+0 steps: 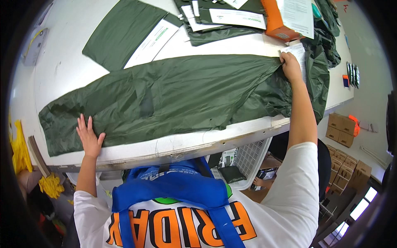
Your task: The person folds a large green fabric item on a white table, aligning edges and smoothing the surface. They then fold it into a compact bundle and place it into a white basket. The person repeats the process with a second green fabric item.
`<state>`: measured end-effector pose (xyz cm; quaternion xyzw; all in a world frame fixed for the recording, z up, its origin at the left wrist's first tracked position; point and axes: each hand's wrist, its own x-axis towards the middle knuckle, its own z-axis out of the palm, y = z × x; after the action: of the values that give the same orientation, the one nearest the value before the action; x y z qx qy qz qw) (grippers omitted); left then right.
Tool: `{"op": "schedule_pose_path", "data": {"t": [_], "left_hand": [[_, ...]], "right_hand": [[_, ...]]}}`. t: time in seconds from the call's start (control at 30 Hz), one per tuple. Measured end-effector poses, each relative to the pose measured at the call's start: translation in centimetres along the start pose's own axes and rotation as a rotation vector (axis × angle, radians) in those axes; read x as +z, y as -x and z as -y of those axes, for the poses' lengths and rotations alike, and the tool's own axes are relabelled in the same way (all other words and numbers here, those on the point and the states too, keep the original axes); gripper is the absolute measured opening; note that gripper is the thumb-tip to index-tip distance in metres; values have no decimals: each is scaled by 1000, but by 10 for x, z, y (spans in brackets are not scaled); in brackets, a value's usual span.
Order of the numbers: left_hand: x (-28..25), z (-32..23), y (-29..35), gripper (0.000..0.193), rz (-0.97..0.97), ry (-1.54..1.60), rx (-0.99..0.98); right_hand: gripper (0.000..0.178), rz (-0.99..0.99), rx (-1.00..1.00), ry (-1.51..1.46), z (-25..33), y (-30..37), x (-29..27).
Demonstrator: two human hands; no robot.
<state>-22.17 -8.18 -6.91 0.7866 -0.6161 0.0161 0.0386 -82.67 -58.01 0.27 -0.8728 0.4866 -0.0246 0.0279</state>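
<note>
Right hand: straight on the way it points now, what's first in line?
Past the green fabric it already holds, the hand would likely meet the white paper first, then the orange box; depth is unclear.

A white T-shirt (273,206) with short sleeves (300,167) carries orange lettering (174,227) outlined in black and a green patch (167,201). Over it sits a blue apron (165,191) with broad straps (226,228) and pale printing (175,174). The hands (88,137) are bare.

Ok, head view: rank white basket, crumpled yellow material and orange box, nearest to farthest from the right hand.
1. Orange box, just beyond the right hand
2. White basket, below the table
3. Crumpled yellow material, lower left
</note>
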Motion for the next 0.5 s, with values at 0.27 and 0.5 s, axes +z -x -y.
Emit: {"op": "schedule_pose_path", "data": {"t": [0.27, 0.5], "left_hand": [[-6, -3, 6, 82, 5, 25, -54], [-11, -4, 0, 79, 1, 143, -66]], "right_hand": [[56, -290, -46, -60, 124, 34, -9], [56, 228, -278, -84, 321, 130, 43]]}}
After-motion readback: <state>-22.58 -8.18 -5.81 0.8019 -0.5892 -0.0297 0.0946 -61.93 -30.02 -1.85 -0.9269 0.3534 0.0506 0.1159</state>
